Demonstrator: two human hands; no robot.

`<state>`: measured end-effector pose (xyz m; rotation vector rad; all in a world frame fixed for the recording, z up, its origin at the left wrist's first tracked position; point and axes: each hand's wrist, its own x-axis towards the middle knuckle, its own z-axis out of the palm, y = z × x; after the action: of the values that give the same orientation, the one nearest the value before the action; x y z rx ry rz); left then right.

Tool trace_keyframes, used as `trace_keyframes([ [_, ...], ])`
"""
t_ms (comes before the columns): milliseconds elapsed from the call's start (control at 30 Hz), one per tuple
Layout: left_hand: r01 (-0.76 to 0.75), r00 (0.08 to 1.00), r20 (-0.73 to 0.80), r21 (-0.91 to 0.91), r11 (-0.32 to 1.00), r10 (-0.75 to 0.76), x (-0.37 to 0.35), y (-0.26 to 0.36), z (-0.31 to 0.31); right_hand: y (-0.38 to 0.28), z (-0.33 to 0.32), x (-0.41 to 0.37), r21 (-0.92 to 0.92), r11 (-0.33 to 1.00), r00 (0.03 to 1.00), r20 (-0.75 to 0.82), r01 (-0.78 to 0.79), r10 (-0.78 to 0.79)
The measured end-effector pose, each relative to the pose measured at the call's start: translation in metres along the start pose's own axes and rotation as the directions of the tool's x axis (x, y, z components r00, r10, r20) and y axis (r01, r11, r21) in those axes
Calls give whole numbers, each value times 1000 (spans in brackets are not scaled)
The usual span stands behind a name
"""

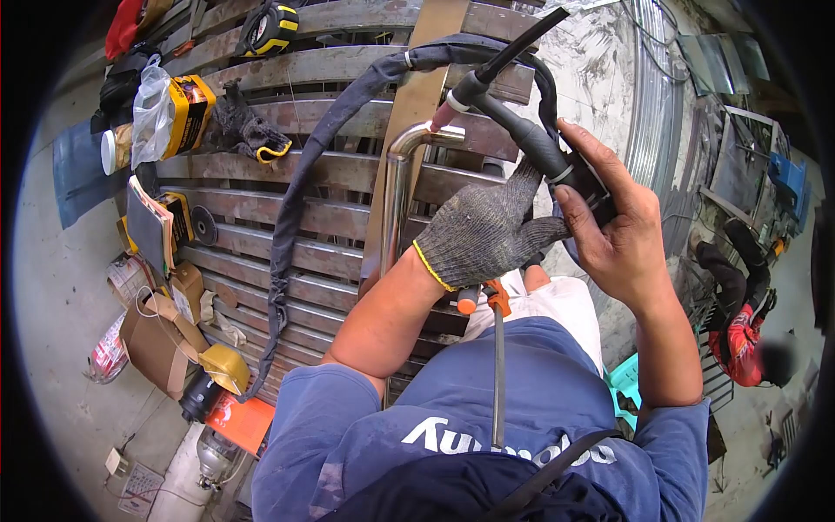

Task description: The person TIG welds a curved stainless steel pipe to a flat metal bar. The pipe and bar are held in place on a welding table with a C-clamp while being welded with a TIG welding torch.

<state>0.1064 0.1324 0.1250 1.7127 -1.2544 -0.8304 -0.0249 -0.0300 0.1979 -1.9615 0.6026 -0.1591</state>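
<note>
While its handle [544, 153] slants up-left, the torch [504, 117] points down-left.

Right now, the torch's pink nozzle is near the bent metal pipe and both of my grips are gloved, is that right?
Not quite: only your left grip is gloved. The head view shows your right grip bare. The rest is right: the pink nozzle of the torch is near the bent metal pipe.
</note>
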Motion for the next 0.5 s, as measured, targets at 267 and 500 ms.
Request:
trace_keyframes([
  [267,55,997,52,6,998,-55,1,4,-4,-2,0,-1,6,1000,999,19,-31,30],
  [500,53,997,52,-20,998,-52,4,11,-9,-1,1,-1,-26,1000,1000,-2,17,-17],
])
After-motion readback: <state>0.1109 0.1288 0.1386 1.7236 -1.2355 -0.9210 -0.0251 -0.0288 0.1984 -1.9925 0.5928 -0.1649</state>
